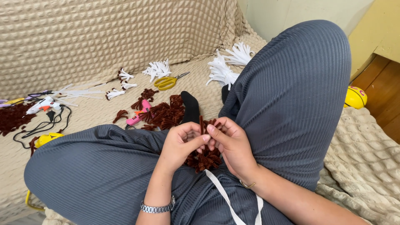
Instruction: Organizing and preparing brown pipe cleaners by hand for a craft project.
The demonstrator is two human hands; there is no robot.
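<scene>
Both hands [208, 143] pinch upright brown fuzzy pipe cleaner [201, 124].

Raised knees [291, 83] flanking the lap; bare blanket [96, 112] left of brown pieces [166, 114].

Most of the brown bundle [205, 158] in the lap sits behind the two hands, so its shape can't be made out. The left hand [180, 143] covers its own fingertips, and the right hand [233, 146] hides whatever its thumb presses. The brown pile [12, 118] at the sofa's left edge is cut off by the frame. The yellow object [355, 97] on the floor is half hidden behind the knee [316, 54].
</scene>
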